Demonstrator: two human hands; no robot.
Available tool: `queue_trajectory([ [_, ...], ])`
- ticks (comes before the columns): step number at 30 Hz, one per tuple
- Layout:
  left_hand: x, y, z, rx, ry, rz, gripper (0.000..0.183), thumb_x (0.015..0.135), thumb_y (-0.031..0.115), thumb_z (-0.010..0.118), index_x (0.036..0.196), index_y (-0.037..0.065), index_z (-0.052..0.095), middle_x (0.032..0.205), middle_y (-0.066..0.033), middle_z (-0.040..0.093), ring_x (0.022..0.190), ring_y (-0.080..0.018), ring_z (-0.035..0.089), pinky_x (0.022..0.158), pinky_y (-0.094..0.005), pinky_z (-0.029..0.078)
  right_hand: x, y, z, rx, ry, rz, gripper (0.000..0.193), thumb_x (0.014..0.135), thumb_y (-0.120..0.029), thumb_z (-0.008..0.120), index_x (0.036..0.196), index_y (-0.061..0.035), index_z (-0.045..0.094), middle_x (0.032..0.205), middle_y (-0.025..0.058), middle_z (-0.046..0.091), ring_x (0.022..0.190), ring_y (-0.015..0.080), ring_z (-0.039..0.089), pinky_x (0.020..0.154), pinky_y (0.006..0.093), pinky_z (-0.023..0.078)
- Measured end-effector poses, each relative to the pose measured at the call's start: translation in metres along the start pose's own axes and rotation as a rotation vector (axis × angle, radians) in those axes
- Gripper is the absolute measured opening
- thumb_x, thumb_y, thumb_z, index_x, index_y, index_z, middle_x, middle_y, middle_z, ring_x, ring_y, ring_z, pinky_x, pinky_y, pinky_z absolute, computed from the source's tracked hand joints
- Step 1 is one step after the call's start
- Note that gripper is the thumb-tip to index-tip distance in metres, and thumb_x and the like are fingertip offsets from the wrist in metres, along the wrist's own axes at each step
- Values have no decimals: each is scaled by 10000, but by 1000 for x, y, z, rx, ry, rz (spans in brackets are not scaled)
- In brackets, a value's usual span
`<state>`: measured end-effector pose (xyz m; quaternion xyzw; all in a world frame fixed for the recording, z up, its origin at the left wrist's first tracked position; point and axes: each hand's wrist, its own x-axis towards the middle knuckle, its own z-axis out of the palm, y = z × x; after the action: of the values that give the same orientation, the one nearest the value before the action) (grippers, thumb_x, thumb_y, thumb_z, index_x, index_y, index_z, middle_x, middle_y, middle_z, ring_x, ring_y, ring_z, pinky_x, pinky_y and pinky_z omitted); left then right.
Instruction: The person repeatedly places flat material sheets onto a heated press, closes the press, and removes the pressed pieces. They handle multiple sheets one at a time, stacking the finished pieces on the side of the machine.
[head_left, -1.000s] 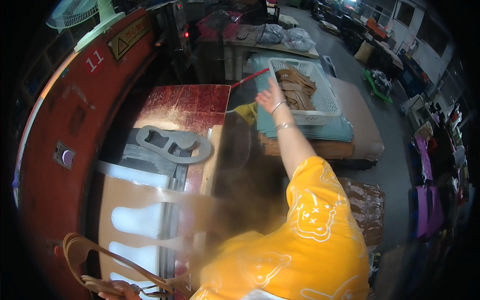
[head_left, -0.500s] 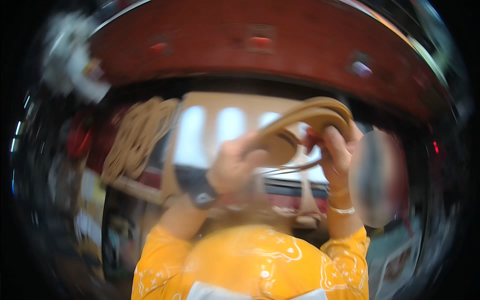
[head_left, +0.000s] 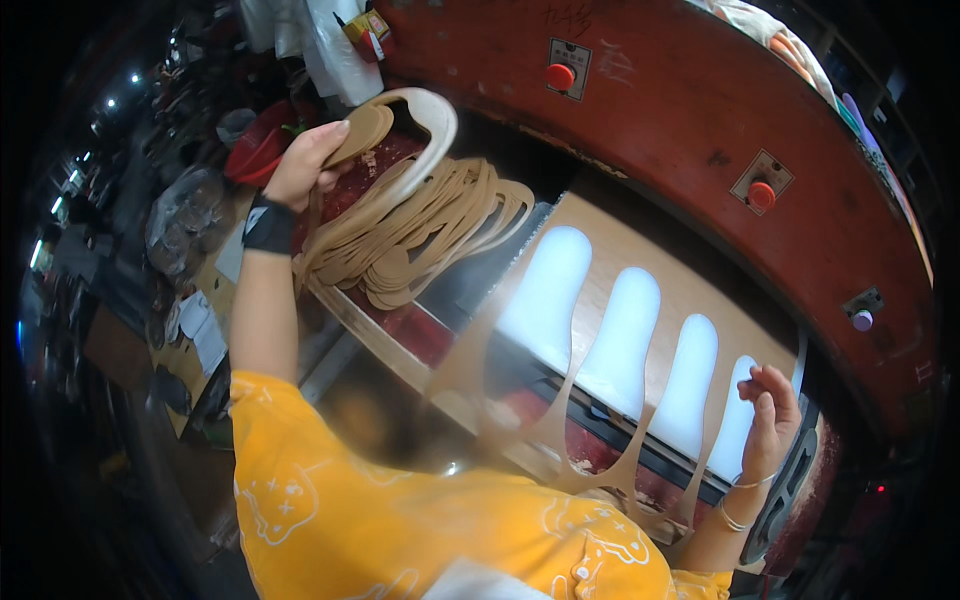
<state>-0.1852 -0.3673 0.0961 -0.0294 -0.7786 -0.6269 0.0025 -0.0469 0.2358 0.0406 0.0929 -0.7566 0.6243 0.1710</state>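
My left hand (head_left: 305, 168) is closed on a small stack of tan insole-shaped pieces (head_left: 366, 134), thumb on top. It hovers over the far end of a heap of tan cut pieces (head_left: 425, 225). A pale curved strip (head_left: 440, 130) arches beside the stack; whether it is joined to it I cannot tell. My right hand (head_left: 770, 420) holds nothing, its fingers loosely bent and apart. It is above the right end of a tan sheet (head_left: 640, 250) with several sole-shaped cutouts, through which a white surface (head_left: 545, 295) shows.
A red machine beam (head_left: 660, 110) with red push buttons (head_left: 561, 77) runs behind the sheet. Narrow tan strips (head_left: 555, 425) hang over the front edge. At the left are a red bowl (head_left: 262, 145), clear plastic bags (head_left: 185, 215) and white paper (head_left: 203, 328).
Both hands were together at the curved tan pieces before the sheet. My left hand has carried pieces left to the heap, while my right hand has let go. The view has turned.
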Motion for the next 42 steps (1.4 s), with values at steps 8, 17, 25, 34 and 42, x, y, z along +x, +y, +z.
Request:
queue_trajectory([
  [8,81,-208,21,1027,351,-489,685,911,538,433,1489,232,230,1538,-125,232,1420,-288,191,1127,-554,98,-79,54,-81,-339,149,355,318,890,-101,582,1179,32,573,1134,110,613,1028,197,585,866,315,479],
  [17,-71,-112,125,465,227,9,463,925,201,555,1344,39,442,880,-112,630,786,-212,608,771,-349,499,-236,76,-185,-550,455,832,608,921,-137,571,1442,-22,280,924,18,557,736,87,494,656,199,422],
  [25,-79,-86,248,-129,-132,89,662,904,69,551,1477,57,218,1311,-211,488,1194,-222,492,973,-340,417,-149,82,-158,-483,450,408,471,916,-81,503,1365,36,422,885,21,576,754,87,516,676,214,452],
  [34,43,-130,262,639,115,145,367,907,115,522,1239,-37,556,1176,-201,623,1069,-271,613,915,-329,470,-159,90,-166,-851,436,422,377,878,-199,577,1204,-9,596,759,105,618,686,164,577,685,303,471],
  [42,-107,-91,241,756,78,39,367,841,80,621,1203,32,590,1015,-140,610,813,-244,588,777,-323,479,-262,25,-195,-479,460,778,350,849,-38,622,1193,17,595,946,3,620,811,65,553,760,217,458],
])
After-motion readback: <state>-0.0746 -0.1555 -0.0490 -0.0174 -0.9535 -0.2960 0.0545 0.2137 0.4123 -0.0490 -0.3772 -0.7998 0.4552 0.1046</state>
